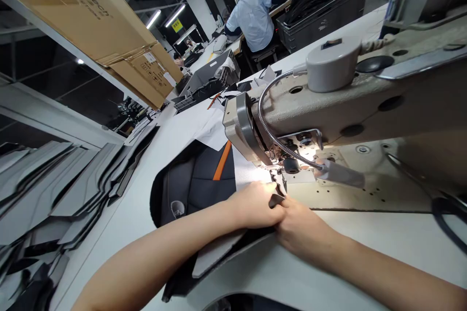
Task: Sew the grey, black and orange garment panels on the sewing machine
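My left hand (255,204) and my right hand (302,231) meet just below the needle area (279,180) of an industrial sewing machine (350,102). Both are closed in a pinch on a small dark flap of material (275,200) under the lit presser foot. The flap belongs to a dark grey and black fabric piece with an orange stripe (197,180) that spreads left over the white table. A grey panel (215,252) lies under my left forearm. The fingertips are partly hidden by glare.
Stacks of grey cut panels (54,194) lie at the left. Cardboard boxes (91,14) sit on a shelf above. Scissors (434,194) rest on the machine bed at the right. A person in a light blue shirt (253,14) works at a far table beside a black crate (321,14).
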`<state>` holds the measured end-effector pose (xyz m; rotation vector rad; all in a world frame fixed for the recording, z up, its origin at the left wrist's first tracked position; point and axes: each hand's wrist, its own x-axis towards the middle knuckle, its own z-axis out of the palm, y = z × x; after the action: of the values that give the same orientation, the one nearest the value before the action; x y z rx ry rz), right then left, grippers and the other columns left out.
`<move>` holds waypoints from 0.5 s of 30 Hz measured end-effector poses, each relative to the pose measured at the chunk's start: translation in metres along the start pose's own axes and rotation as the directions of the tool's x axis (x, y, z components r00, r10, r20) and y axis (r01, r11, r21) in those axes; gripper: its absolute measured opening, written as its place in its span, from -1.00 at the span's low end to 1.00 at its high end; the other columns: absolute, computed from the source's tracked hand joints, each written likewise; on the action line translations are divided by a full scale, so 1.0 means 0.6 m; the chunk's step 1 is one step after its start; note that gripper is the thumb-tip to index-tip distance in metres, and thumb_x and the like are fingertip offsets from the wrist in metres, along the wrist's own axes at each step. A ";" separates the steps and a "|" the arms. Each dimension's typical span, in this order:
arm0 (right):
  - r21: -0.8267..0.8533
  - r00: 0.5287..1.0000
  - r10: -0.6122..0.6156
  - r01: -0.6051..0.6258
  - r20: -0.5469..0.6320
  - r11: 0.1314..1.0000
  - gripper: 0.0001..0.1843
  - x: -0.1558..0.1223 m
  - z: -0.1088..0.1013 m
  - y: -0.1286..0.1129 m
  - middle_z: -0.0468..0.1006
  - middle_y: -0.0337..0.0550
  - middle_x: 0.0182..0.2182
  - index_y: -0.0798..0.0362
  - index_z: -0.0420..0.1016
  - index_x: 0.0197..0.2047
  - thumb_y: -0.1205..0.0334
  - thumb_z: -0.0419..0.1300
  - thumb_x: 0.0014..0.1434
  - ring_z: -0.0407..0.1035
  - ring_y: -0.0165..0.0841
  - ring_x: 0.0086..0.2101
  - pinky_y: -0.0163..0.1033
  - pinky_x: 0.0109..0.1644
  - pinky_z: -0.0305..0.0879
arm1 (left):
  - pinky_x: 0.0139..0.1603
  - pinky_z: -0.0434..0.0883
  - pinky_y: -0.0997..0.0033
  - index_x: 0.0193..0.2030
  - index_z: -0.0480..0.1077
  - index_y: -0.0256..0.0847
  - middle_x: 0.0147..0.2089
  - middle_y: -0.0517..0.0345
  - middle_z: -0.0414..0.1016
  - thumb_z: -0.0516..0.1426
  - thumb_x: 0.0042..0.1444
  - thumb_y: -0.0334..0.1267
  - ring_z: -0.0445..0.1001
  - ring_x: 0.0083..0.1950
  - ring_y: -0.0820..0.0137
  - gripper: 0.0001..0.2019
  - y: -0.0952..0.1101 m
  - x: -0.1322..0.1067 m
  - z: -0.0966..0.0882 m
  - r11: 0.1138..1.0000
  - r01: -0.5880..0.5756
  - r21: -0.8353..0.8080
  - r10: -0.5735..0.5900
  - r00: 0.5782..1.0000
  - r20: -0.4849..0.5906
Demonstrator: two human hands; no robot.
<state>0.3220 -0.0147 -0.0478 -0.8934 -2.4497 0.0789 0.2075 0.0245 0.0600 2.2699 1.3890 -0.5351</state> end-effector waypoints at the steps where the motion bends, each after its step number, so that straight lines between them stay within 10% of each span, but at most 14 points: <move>1: 0.045 0.999 -0.028 0.027 0.021 0.999 -0.78 -0.001 -0.012 0.007 0.55 -0.22 -0.38 -0.03 0.52 -0.41 0.44 0.10 -0.03 0.39 -0.33 -0.25 -0.22 -0.03 0.31 | -0.22 0.41 0.37 -0.16 0.35 -0.19 -0.18 0.04 0.49 0.07 0.03 -0.23 0.47 -0.20 0.23 -0.78 -0.006 0.002 0.002 0.999 -0.022 -0.027 0.022 1.000 0.001; 7: 0.477 0.973 -0.074 -0.040 0.217 0.878 -0.75 0.006 -0.046 0.032 0.55 -0.25 -0.29 -0.01 0.51 -0.42 0.47 0.06 0.03 0.36 -0.36 -0.19 -0.22 0.09 0.18 | -0.08 0.40 0.33 0.06 0.30 -0.21 -0.04 0.00 0.47 -0.02 0.01 -0.40 0.45 -0.07 0.22 -0.58 -0.029 0.015 0.006 0.992 -0.027 -0.125 0.024 0.999 -0.022; 15: 0.321 0.975 -0.065 -0.008 0.215 0.947 -0.67 0.000 0.007 -0.020 0.57 -0.14 -0.22 -0.01 0.53 -0.15 0.43 0.09 0.04 0.39 -0.21 -0.15 -0.08 0.06 0.21 | -0.24 0.42 0.25 0.23 0.14 -0.33 -0.07 -0.19 0.48 -0.06 0.06 -0.39 0.50 -0.14 0.10 -0.47 0.002 0.019 0.014 0.999 0.036 -0.006 -0.035 0.996 0.087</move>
<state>0.3129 -0.0234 -0.0484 -0.7359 -2.5507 0.5791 0.2124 0.0276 0.0471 2.1931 1.3884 -0.6311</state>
